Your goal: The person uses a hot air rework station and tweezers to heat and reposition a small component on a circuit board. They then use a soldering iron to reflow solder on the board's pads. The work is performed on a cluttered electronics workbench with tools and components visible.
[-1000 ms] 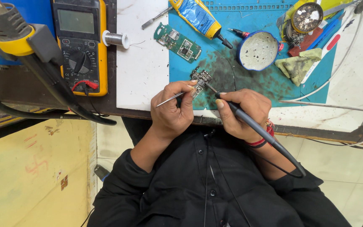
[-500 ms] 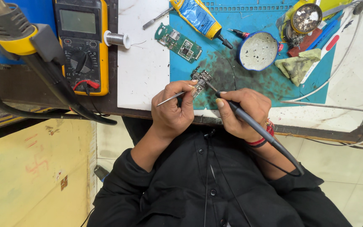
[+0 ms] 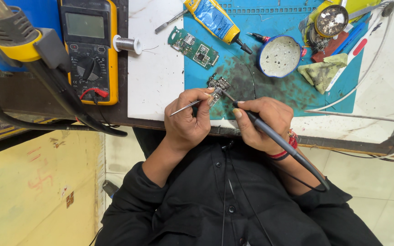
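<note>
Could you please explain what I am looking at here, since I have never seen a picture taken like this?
The picture comes from a camera worn on a person's head, looking down at their own two hands and black shirt. No machine does the work. The left hand holds thin metal tweezers against a small dark circuit board lying on a stained blue work mat. The right hand holds a slim black corded soldering iron, its tip at that board. On the bench around them lie a green circuit board, a yellow-cased multimeter, a spool of solder wire, a blue-and-yellow tube and a round blue-rimmed dish.
</note>
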The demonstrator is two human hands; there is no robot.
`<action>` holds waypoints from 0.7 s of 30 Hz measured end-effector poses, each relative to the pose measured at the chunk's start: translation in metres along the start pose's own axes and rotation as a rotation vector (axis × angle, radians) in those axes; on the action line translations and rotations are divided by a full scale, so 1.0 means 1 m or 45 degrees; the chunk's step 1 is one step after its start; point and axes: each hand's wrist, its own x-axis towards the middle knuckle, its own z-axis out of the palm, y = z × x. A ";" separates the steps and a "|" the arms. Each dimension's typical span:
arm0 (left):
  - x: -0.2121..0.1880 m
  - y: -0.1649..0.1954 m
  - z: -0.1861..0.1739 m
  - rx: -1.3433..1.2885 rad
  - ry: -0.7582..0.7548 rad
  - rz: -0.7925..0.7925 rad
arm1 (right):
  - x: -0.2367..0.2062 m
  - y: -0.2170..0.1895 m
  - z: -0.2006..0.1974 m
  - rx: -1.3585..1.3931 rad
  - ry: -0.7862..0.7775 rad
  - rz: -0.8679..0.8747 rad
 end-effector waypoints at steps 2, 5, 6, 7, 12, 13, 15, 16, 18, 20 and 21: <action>0.000 -0.001 0.001 -0.008 -0.004 -0.003 | 0.000 0.000 0.000 -0.015 0.001 0.010; 0.000 -0.001 0.000 -0.013 -0.003 0.002 | 0.000 0.000 0.000 0.001 0.007 -0.010; 0.000 0.000 0.000 -0.014 -0.002 0.005 | 0.000 0.000 0.000 0.002 0.007 -0.008; 0.000 0.000 0.000 -0.011 -0.002 0.006 | 0.000 0.000 0.000 0.002 0.008 -0.007; 0.001 0.001 -0.001 0.006 0.004 0.014 | 0.001 -0.001 -0.001 0.001 0.006 -0.008; 0.001 0.002 -0.001 0.005 0.003 0.018 | 0.001 -0.002 -0.001 -0.001 0.004 -0.010; 0.001 0.001 -0.001 0.004 0.001 0.025 | 0.002 -0.001 -0.001 -0.001 0.000 -0.013; 0.001 0.001 -0.001 0.003 0.000 0.021 | 0.002 -0.001 -0.001 0.001 -0.003 -0.013; 0.000 0.000 -0.001 0.002 0.000 0.013 | 0.002 -0.001 0.000 0.002 -0.004 -0.011; 0.000 -0.002 -0.001 -0.001 -0.003 0.010 | 0.002 0.000 0.002 0.000 0.000 -0.006; 0.000 -0.002 0.000 -0.003 -0.005 0.008 | 0.002 0.000 0.002 0.001 -0.003 -0.014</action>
